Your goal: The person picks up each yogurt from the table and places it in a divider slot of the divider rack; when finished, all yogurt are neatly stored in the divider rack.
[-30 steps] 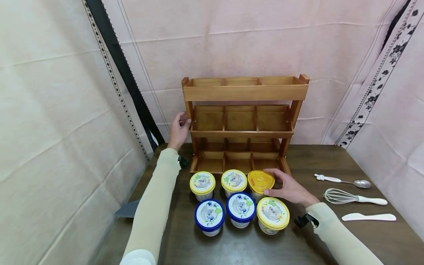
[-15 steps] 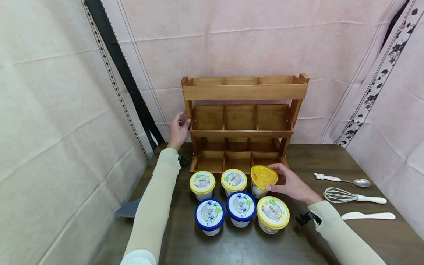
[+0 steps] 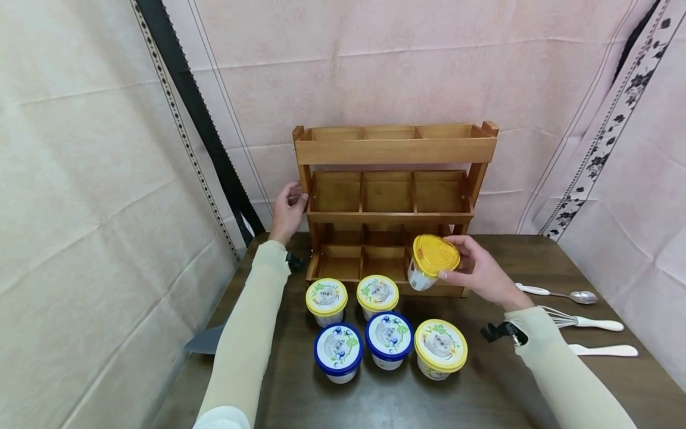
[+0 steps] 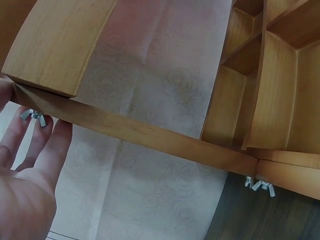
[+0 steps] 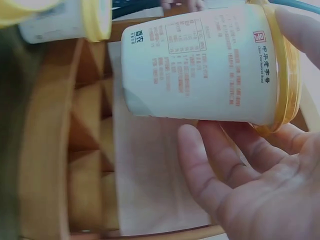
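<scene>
My right hand (image 3: 485, 273) holds a white yogurt tub (image 3: 420, 277) with an orange-yellow lid, thumb and fingers around its rim. The tub hangs tilted in front of the lower right of a wooden three-tier rack (image 3: 396, 152). Printed text on the tub (image 5: 200, 70) faces the right wrist camera. At the rack's left side, my left hand (image 3: 287, 213) grips the upright, with the fingers (image 4: 57, 145) near a wing nut (image 4: 34, 115). Two yellow-lidded tubs, one of them this tub (image 3: 327, 298), stand just before the rack's bottom tier.
Nearer me stand two blue-lidded tubs, including this tub (image 3: 339, 350), and a yellow-lidded tub (image 3: 441, 347). On the right lie a spoon (image 3: 581, 297), a whisk (image 3: 600, 323) and a white knife (image 3: 605, 350). A cloth curtain (image 3: 396, 71) hangs behind the rack.
My right hand has lifted the orange-yellow-lidded tub off the table, up and toward the rack, tilting it. My left hand has stayed on the rack's upright.
</scene>
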Motion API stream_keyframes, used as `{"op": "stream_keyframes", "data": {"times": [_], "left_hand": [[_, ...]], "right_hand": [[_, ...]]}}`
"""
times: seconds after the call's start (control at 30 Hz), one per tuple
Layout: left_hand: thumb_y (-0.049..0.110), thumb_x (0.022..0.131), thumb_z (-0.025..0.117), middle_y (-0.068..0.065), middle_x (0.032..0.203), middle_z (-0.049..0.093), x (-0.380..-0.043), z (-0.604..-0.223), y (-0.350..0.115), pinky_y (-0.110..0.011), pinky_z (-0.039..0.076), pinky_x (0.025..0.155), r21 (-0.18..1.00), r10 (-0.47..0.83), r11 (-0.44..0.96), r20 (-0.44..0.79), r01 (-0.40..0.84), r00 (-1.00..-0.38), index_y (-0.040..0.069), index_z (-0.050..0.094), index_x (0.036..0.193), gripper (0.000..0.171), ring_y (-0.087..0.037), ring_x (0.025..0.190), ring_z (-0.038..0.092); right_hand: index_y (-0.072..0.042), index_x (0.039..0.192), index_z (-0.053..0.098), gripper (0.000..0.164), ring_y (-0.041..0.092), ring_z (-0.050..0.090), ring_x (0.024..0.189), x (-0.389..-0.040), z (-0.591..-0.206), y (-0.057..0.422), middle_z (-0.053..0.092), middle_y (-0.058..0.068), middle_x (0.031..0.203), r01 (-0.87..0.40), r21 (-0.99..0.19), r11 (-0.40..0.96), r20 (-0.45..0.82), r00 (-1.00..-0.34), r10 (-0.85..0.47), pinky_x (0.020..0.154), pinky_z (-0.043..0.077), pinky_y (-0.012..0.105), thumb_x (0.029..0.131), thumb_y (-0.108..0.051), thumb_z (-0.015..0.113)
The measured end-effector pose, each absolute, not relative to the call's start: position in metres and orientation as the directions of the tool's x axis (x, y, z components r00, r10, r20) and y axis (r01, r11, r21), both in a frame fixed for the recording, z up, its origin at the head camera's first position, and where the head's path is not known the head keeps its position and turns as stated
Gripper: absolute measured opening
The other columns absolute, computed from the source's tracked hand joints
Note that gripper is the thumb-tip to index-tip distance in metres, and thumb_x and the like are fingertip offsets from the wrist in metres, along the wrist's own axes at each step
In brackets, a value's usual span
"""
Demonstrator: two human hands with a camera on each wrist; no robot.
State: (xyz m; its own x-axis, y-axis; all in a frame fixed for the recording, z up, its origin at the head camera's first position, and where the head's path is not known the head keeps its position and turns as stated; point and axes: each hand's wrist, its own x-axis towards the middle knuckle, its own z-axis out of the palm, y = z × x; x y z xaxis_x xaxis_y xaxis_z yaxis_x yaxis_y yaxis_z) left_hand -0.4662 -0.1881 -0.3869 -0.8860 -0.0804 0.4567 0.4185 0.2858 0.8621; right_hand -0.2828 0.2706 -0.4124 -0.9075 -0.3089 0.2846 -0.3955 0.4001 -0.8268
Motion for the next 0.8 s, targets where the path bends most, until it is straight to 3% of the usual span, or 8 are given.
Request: {"op": "stream_keyframes", "data": {"times": [0.33,0.63,0.8], "left_hand": [[0.019,0.105,0.066,-0.013,0.131,0.066,-0.465,-0.388,-0.19,-0.047,0.055,0.104,0.877,-0.079,0.244,0.444,0.415,-0.892,0.017,0.06,0.144,0.039,-0.03,0.122,0.065],[0.02,0.105,0.067,-0.012,0.131,0.065,-0.466,-0.389,-0.192,-0.05,0.054,0.106,0.885,-0.08,0.241,0.428,0.4,-0.9,0.019,0.061,0.143,0.039,-0.031,0.123,0.065],[0.021,0.105,0.067,-0.013,0.132,0.065,-0.466,-0.388,-0.192,-0.049,0.054,0.108,0.882,-0.077,0.244,0.432,0.403,-0.899,0.019,0.061,0.144,0.039,-0.031,0.124,0.064]], "right_hand": [[-0.017,0.154,0.041,0.071,0.014,0.058,0.121,-0.291,-0.366,0.266,0.058,0.004,0.145,-0.408,-0.807,0.427,0.345,-0.912,-0.22,0.095,0.054,0.016,0.096,-0.023,0.081],[-0.013,0.158,0.036,0.076,0.023,0.053,0.133,-0.302,-0.343,0.268,0.053,0.011,0.152,-0.408,-0.792,0.454,0.374,-0.912,-0.169,0.097,0.046,0.006,0.097,-0.026,0.079],[-0.012,0.157,0.038,0.074,0.02,0.055,0.131,-0.308,-0.35,0.272,0.055,0.011,0.15,-0.397,-0.785,0.475,0.361,-0.917,-0.17,0.099,0.047,0.008,0.097,-0.029,0.079]]}}
